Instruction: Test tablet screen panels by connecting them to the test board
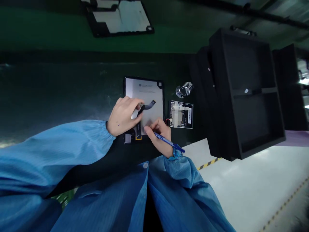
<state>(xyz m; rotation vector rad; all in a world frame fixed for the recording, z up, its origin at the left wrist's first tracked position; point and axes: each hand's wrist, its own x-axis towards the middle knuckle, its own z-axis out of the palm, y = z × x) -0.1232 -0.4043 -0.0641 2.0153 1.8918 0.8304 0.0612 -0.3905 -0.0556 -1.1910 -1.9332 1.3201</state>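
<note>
A display panel [152, 91] with a pale back and a black rim lies on the dark table in front of me. Over its left part, my left hand [126, 116] is closed, with thumb and fingers pinching a black flex cable [149, 105]. One end of this cable curves up to the right; a silvery piece shows between the fingers. Below, a cable end with a gold edge [138, 137] lies at the panel's lower rim. My right hand [160, 135] rests at the panel's lower right, closed around a blue pen [169, 142] whose tip is hidden by the fingers.
Right of the panel lies a small circuit board [181, 114] with tape and a label. Above it sits a crumpled shiny piece [184, 90]. Stacked black trays [238, 129] stand at the right. Another panel [132, 19] lies at the far side on a green surface.
</note>
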